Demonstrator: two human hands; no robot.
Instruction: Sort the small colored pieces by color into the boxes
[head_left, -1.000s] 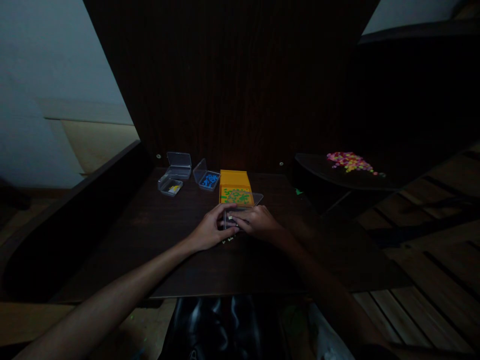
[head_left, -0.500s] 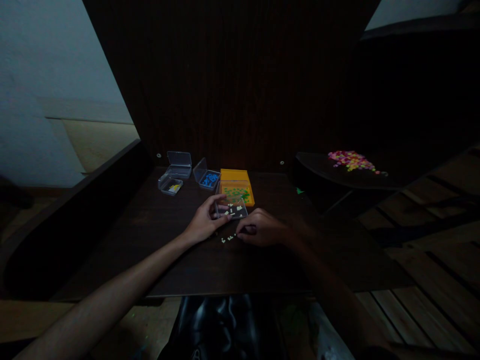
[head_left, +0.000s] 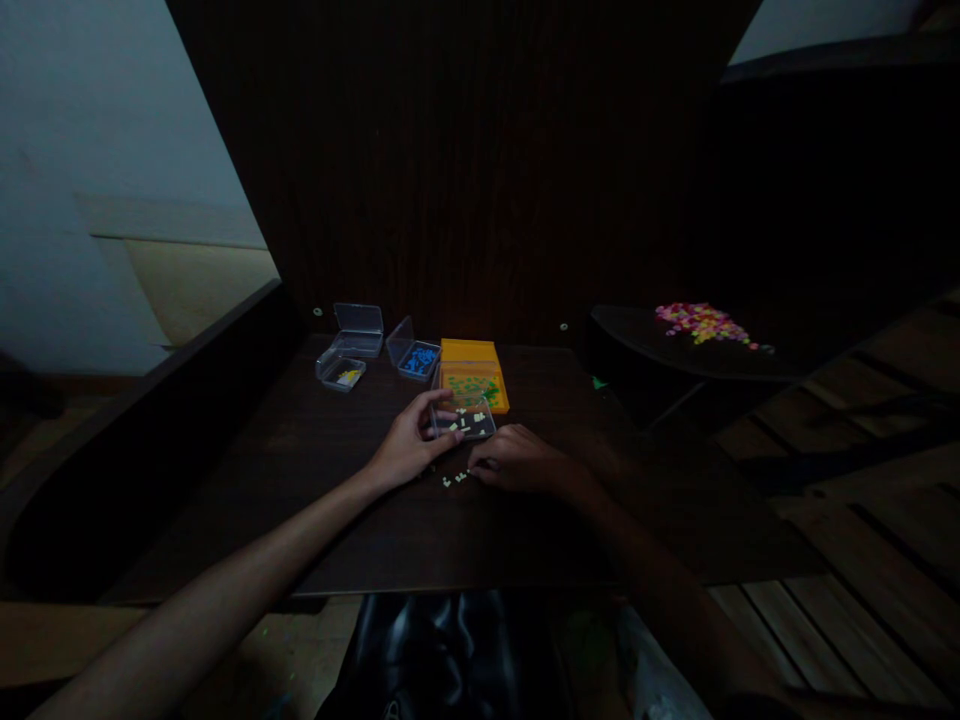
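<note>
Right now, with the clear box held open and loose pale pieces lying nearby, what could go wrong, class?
1. The left hand holds the open clear box; a tilt could spill the pale pieces inside.
2. The right hand is close to the loose pale pieces; a brush might scatter them.
3. The yellow box also lies open just beyond, so a slip might mix pale pieces with its green pieces.
</note>
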